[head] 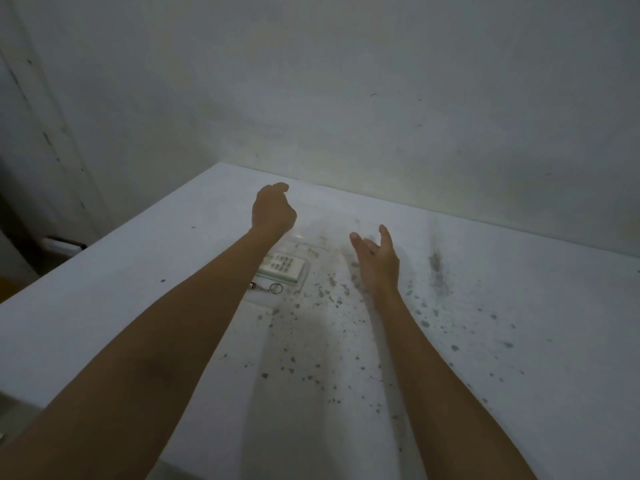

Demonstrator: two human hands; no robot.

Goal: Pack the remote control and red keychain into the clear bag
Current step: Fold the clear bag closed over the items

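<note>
A white remote control [284, 267] lies flat on the white table [104, 292], partly hidden under my left forearm. Just in front of it lies the red keychain [266, 288] with its metal ring; only a small red end shows. Both seem to lie inside the clear bag [313, 237], whose faint outline stretches from them toward the wall. My left hand [273, 209] hovers over the bag's far left end, fingers curled loosely, nothing visible in it. My right hand [377, 259] hangs to the right of the bag, fingers spread, palm facing left, empty.
The tabletop is speckled with dark spots, thickest near the middle and right [438, 268]. A stained wall [346, 98] stands right behind the table. Off the table's left edge a dark object [64, 244] sits lower down.
</note>
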